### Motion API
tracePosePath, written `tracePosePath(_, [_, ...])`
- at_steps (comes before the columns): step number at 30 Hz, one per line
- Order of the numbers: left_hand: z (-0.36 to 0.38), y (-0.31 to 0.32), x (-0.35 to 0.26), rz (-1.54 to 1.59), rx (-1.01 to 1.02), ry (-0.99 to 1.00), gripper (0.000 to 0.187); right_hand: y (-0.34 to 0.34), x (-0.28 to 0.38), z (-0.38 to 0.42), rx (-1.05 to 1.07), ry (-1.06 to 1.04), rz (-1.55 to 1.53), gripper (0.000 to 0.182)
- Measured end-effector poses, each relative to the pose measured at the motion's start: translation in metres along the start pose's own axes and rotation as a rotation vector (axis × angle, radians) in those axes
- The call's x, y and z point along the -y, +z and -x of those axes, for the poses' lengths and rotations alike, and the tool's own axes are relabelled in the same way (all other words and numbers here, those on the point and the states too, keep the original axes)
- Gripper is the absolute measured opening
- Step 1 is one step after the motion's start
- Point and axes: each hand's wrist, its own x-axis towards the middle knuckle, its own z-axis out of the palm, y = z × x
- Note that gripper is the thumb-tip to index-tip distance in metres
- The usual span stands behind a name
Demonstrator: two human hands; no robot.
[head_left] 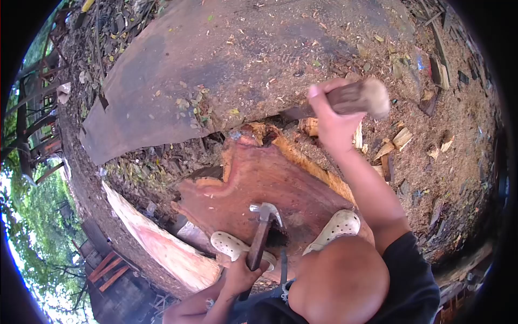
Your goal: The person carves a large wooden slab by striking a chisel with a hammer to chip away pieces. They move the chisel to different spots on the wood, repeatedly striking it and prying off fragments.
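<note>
My left hand is closed round the dark wooden handle of a claw hammer. The metal head points away from me, above the reddish wood slab. Out to the right, my raised right hand wraps round a thick brown piece of wood with a pale, rounded, motion-blurred end. A dark flat shape shows just left of that hand; I cannot tell whether it belongs to the held piece. Near my knee, a narrow grey pointed tool stands beside a dark hollow in the slab.
White perforated clogs on my feet rest at the slab's near edge. A pale split log lies to the left. Beyond the slab spreads a wide brown sheet. Wood chunks and sawdust litter the ground on the right.
</note>
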Motion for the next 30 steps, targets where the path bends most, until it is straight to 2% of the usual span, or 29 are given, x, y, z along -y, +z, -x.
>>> tracePosePath(1, [0.001,0.001,-0.001,-0.009,0.0,0.005,0.051,-0.001,0.005,-0.003,-0.05,-0.001,-0.114,0.015])
tracePosePath(2, [0.0,0.002,-0.002,-0.018,0.0,0.015,0.051,-0.002,0.01,-0.004,-0.009,0.038,-0.133,0.02])
tracePosePath(5, [0.0,0.008,-0.009,-0.089,-0.022,0.04,0.052,0.008,0.009,0.003,0.045,-0.046,-0.064,0.02])
tracePosePath(9, [-0.001,0.01,-0.012,-0.082,-0.015,-0.001,0.055,0.018,-0.003,0.015,0.084,0.074,-0.028,0.019])
tracePosePath(13, [0.0,0.007,-0.016,-0.088,0.007,0.016,0.055,0.018,0.009,0.013,0.113,0.093,-0.038,0.018])
tracePosePath(15, [-0.003,0.012,-0.008,-0.133,-0.026,0.095,0.054,0.016,0.019,0.013,0.069,0.063,-0.068,0.018])
tracePosePath(25, [-0.004,0.01,-0.009,-0.18,-0.036,0.11,0.053,-0.006,0.047,0.027,-0.118,0.099,-0.112,0.02])
tracePosePath(30, [-0.004,0.01,-0.015,-0.212,-0.059,0.097,0.051,-0.011,0.061,0.031,-0.072,0.074,-0.104,0.021])
